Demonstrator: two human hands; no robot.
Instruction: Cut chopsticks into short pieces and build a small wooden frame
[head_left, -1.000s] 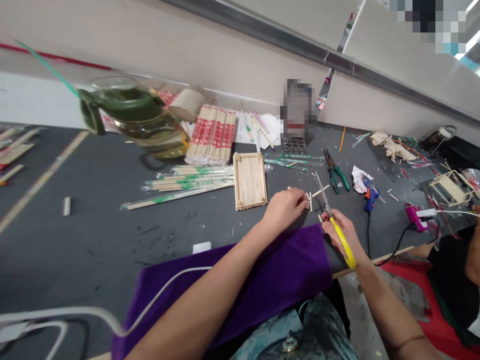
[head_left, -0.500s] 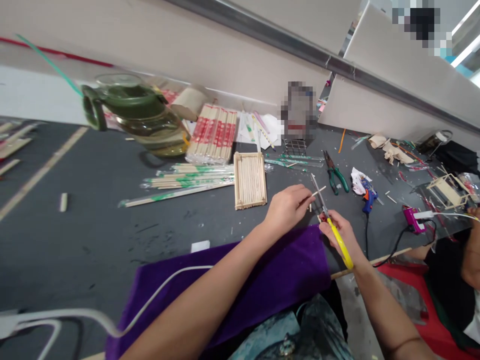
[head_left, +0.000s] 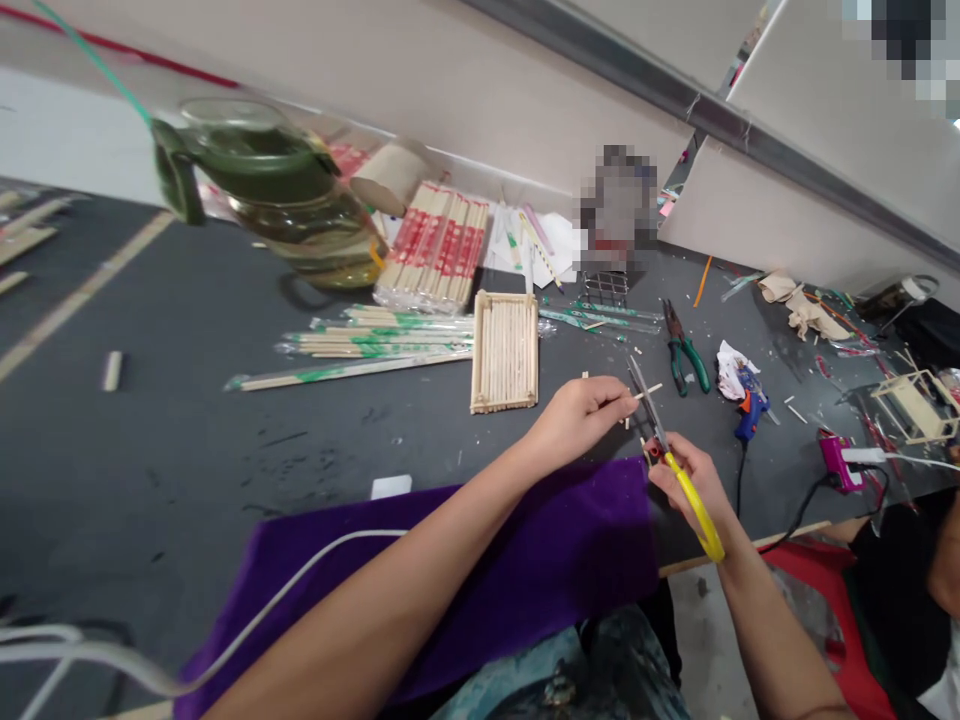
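Observation:
My left hand pinches a short thin wooden stick and holds it between the blades of the yellow-handled scissors. My right hand grips the scissors by their handles, blades pointing away from me. Small cut stick pieces lie on the dark table under both hands. A flat panel of glued wooden sticks lies just left of my left hand. A purple cloth covers the table's near edge under my left forearm.
Wrapped chopsticks and a red-printed pack lie beyond the panel, beside a glass teapot. Green pliers, a blue glue gun and a pink plug lie to the right. Another person's arm is at the far right.
My left hand lifted a short stick off the table and brought it between the scissor blades. The camera view shifted slightly; the right hand kept its grip.

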